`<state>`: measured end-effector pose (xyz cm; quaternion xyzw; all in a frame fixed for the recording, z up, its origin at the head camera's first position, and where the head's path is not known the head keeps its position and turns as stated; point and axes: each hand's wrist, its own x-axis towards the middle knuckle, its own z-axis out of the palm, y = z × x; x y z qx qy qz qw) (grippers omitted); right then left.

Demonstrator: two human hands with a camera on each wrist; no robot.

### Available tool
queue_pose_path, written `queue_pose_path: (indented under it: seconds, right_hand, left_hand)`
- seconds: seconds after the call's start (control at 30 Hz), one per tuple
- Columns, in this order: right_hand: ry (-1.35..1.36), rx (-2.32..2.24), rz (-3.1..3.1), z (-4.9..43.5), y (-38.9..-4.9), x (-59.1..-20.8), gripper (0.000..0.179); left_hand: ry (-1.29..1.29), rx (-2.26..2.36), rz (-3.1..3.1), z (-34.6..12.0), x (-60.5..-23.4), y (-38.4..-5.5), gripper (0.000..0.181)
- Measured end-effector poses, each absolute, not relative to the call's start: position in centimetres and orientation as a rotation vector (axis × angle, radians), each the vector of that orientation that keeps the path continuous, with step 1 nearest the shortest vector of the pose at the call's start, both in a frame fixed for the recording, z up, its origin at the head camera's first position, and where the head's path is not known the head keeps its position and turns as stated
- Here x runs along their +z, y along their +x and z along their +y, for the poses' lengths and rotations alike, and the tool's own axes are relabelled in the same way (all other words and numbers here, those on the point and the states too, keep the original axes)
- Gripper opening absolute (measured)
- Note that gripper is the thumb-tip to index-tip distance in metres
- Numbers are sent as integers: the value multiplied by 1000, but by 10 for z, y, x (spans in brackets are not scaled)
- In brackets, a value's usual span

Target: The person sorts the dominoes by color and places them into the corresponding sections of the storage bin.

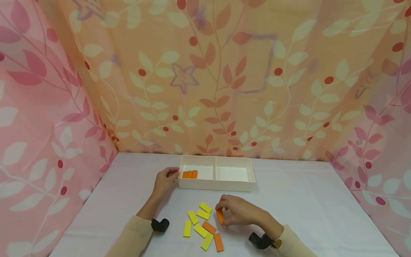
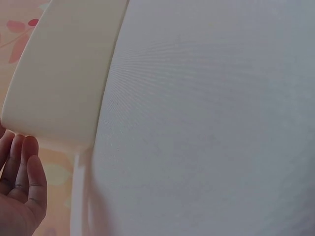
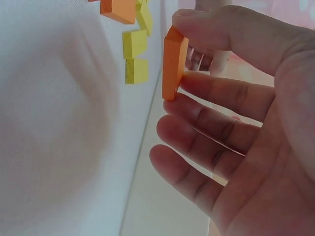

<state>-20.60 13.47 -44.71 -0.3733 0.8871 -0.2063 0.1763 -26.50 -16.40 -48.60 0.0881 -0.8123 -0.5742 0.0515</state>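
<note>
My right hand (image 1: 241, 210) pinches an orange block (image 1: 220, 216) by its two ends, between thumb and fingertips; the right wrist view shows this orange block (image 3: 174, 64) raised over the cloth. Left of it lies a loose group of yellow blocks (image 1: 201, 230) with two more orange blocks (image 1: 218, 242) among them. My left hand (image 1: 165, 182) is at the left end of a white two-compartment box (image 1: 215, 185), its fingertips at the end wall, as the left wrist view also shows by the box (image 2: 59, 73). Several orange blocks (image 1: 189, 174) stand side by side in the box's left compartment.
A white cloth (image 1: 289, 200) covers the table. Patterned curtains (image 1: 224, 89) hang behind the box and along both sides. The box's right compartment (image 1: 234, 174) shows its bare floor, and a divider (image 1: 215, 168) separates the two halves.
</note>
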Motion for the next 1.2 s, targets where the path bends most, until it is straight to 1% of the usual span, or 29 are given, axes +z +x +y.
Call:
queue_pose_path:
  seconds: [0.8, 1.2]
  right_hand:
    - [-1055, -656, 2550, 143, -211, -441, 39]
    - [-1042, -718, 2605, 146, -213, -436, 38]
  left_hand:
    - [275, -1719, -2502, -166, -489, -265, 29]
    - [275, -1711, -2510, -167, -489, -265, 32]
